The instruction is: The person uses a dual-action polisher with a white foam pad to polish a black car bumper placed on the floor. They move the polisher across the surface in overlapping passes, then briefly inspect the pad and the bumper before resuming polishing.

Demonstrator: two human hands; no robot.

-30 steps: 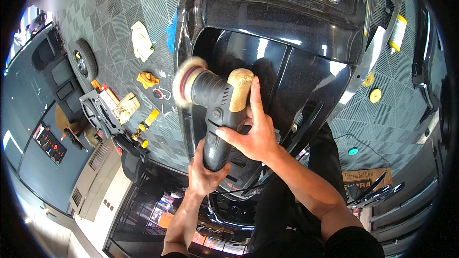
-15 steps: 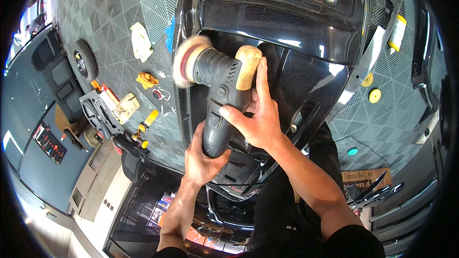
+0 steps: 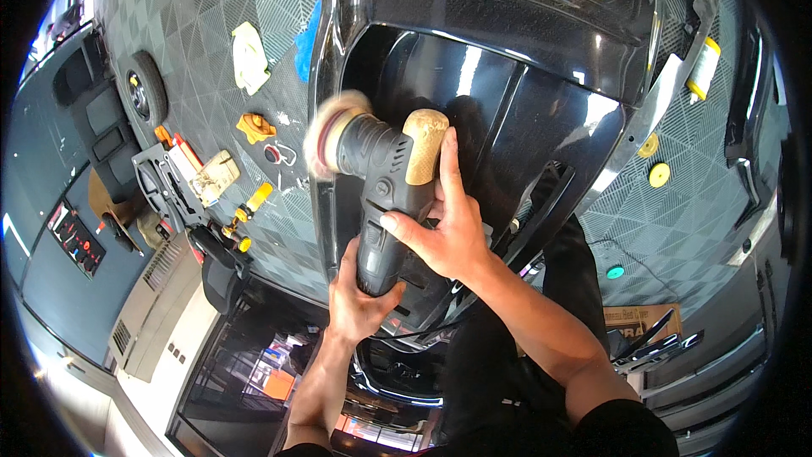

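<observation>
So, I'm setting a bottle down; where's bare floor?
Grey patterned floor is bare between the black-tyred wheel and crumpled pale-yellow cloth, and between the round yellow discs and long black trim. Crowded: around the grey plastic panel.

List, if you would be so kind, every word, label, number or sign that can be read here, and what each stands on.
Cardboard box: dark printing, partly legible; I am leaving the wording uncopied.
White bottle with yellow ends: any print is too small to read.
Polisher: no lettering can be made out.
Anything else that may be lettering is too small or blurred to read.
</observation>
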